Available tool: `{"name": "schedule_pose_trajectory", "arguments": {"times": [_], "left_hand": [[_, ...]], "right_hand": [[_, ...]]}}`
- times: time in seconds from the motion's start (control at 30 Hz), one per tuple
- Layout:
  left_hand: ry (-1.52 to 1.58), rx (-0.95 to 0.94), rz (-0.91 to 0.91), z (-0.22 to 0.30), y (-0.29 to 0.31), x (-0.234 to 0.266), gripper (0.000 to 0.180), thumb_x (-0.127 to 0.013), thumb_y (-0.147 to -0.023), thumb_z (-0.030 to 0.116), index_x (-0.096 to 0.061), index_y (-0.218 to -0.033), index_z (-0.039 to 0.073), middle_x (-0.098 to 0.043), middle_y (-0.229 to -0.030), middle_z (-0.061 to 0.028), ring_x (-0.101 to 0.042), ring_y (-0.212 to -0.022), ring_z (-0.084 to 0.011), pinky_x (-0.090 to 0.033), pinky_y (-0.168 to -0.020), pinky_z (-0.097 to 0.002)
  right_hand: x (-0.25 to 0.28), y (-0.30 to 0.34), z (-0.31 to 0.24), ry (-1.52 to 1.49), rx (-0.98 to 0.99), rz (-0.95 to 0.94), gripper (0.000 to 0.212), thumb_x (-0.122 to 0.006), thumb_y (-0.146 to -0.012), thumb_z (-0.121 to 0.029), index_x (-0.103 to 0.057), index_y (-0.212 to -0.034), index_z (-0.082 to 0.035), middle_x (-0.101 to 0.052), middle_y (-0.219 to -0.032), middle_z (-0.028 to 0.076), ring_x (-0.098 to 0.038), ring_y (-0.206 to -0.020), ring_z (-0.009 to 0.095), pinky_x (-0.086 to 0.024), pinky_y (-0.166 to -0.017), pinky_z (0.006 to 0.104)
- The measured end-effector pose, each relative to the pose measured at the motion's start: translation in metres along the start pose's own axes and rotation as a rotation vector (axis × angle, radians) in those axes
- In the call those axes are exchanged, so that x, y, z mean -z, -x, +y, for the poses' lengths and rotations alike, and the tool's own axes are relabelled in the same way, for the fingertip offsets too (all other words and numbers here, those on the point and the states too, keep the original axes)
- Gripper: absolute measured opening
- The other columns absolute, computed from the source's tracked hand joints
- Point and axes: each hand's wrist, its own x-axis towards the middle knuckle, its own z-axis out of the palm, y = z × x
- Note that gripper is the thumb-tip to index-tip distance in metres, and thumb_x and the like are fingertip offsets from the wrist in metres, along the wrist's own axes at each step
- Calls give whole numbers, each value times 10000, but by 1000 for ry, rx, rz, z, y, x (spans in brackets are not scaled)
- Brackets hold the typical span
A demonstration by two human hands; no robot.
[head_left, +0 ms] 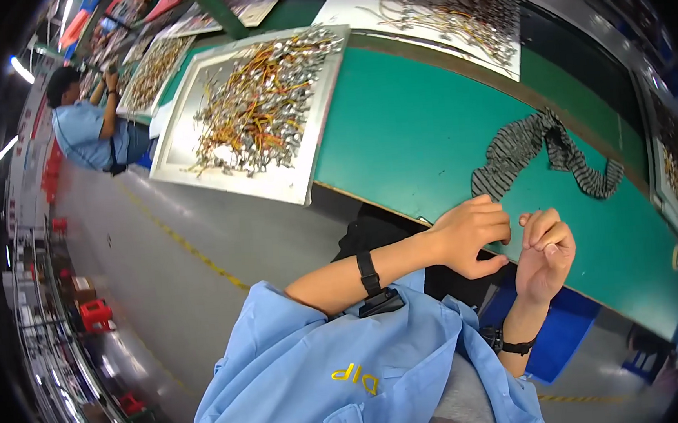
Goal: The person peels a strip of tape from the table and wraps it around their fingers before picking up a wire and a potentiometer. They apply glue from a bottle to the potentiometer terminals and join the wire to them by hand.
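My left hand (pixel 470 238) is held back-up at the bench's near edge, its fingers curved and the thumb apart from them, with nothing between. Close beside it, my right hand (pixel 546 256) is raised with the palm side turned up. Its fingers are curled in toward the thumb, and nothing shows in them. A gap separates the two hands. Just beyond them on the green bench top (pixel 395 121) lies a crumpled black-and-grey striped cloth (pixel 511 148), a long strip bent into an arch. Neither hand appears to hold it.
A white-framed tray (pixel 308 166) of tangled wired parts (pixel 257 107) overhangs the bench's left end. Another wire-covered white board (pixel 494 63) stands at the back; a further tray (pixel 670 165) is far right. Under the bench sits a blue bin (pixel 564 337). A co-worker (pixel 89 123) works at far left.
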Motion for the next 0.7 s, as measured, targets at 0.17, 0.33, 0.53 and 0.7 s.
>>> {"name": "schedule_pose_trajectory", "arguments": {"times": [0.17,0.33,0.53,0.7], "left_hand": [[81,51,53,0,7,0,175,-740,-720,190,-620,-773,74,-595,-768,-45,-588,-753,-248,-416,-698,-379],[121,158,179,11,24,12,103,-706,-765,129,-622,-778,72,-594,-741,-42,-595,-727,-240,-422,-691,-374],[-20,232,137,27,48,47,69,-686,-788,56,-621,-808,67,-632,-798,-41,-604,-744,-231,-422,-683,-364],[-273,196,201,30,61,105,91,-687,-784,46,-642,-862,51,-647,-820,-65,-610,-742,-246,-432,-669,-356]], "right_hand": [[4,-14,8,-1,-116,-15,250,-581,-911,-229,-447,-752,-91,-431,-792,45,-427,-732,166,-393,-926,399],[13,-14,29,44,-167,-10,261,-574,-914,-231,-427,-750,-90,-412,-776,40,-419,-713,161,-398,-936,385],[20,-12,58,64,-221,38,229,-544,-935,-166,-418,-761,-85,-385,-726,28,-381,-649,138,-412,-953,380],[24,-9,63,54,-242,127,204,-499,-972,-109,-432,-782,-72,-357,-673,13,-338,-578,113,-433,-957,376]]}}
